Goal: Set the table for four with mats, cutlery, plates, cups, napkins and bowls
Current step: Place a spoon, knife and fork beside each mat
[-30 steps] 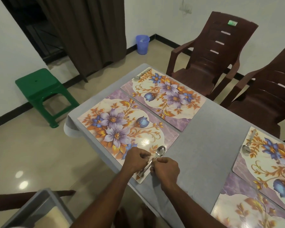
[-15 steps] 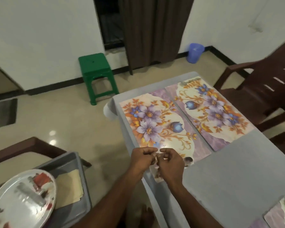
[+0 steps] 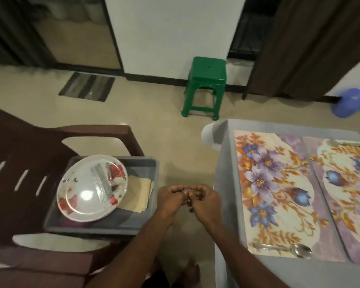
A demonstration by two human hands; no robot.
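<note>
Left hand (image 3: 170, 199) and right hand (image 3: 204, 201) curled fingertip to fingertip, contents indiscernible; plate (image 3: 92, 191) leftward, spoon (image 3: 283, 249) on mat (image 3: 279, 196) rightward.

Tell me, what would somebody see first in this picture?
Probably the two flowery mats side by side on the grey table at the right, the nearer one with a spoon on its near edge. Then the shiny flowered plate in a grey bin on the brown chair at the left, and the green stool by the wall.
</note>
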